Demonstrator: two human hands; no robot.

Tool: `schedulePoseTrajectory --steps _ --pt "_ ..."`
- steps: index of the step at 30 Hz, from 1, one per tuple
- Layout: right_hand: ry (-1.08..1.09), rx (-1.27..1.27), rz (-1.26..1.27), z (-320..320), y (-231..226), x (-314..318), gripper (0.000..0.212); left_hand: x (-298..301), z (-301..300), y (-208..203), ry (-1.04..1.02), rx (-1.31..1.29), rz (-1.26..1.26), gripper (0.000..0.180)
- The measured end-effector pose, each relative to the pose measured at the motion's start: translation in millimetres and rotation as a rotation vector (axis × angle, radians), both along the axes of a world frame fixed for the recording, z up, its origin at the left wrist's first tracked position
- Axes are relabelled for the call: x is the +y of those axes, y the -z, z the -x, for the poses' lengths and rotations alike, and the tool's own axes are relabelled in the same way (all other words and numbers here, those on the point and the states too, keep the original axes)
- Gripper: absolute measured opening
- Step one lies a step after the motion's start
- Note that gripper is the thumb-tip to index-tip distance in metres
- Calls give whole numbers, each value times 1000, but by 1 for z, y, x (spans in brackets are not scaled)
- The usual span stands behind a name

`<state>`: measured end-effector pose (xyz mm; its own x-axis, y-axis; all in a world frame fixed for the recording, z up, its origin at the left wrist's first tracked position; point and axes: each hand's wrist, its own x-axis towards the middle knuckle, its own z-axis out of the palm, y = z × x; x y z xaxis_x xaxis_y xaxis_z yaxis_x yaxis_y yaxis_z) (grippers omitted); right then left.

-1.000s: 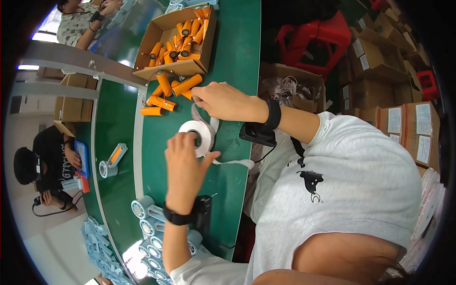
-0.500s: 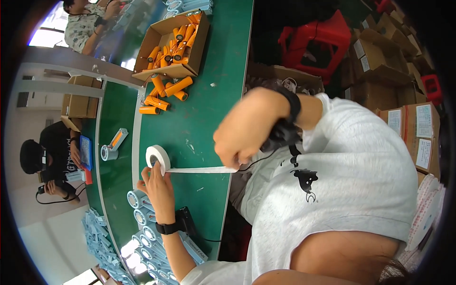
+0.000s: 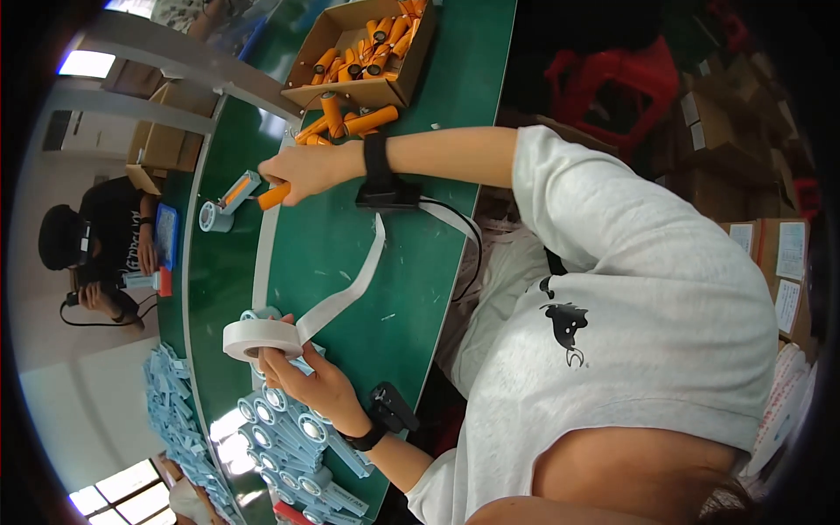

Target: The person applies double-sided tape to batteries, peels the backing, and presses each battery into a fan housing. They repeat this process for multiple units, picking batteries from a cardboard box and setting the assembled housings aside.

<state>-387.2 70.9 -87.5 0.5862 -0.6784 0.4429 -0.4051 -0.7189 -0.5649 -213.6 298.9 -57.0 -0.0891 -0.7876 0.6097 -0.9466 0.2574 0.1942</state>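
Note:
My left hand (image 3: 315, 381), lower in the picture, holds a roll of white tape (image 3: 229, 339) with fingers in and around its core. A loose strip of white tape (image 3: 343, 302) curves from the roll toward the black device strapped at my right wrist, which hides its far end. My right hand (image 3: 319, 169), reaching in from above, pinches an orange cylindrical battery (image 3: 274, 196). Beside that hand stands a light-blue plastic housing (image 3: 216, 217) with an orange battery in its open handle. Several more orange batteries (image 3: 371, 120) lie just past my right hand.
A cardboard box (image 3: 402, 94) of orange batteries stands on the green table (image 3: 350, 350). Several light-blue housings (image 3: 289, 437) crowd together below my left hand. A black device (image 3: 392, 408) lies by my left wrist. Across the table a person (image 3: 114, 227) works. A red stool (image 3: 612, 87) stands beyond the edge.
My right hand has left the tape strip and moved across to the loose batteries, taking one. The strip now hangs slack. My left hand has moved lower with the roll. The view has shifted.

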Motion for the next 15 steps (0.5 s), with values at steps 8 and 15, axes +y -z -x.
schedulePoseTrajectory --steps 8,15 --pt "-558 -523 -577 19 -36 72 30 -3 15 14 1 -238 -34 35" --pt "-333 -426 -410 45 -50 96 29 -9 9 3 163 -417 -114 34"
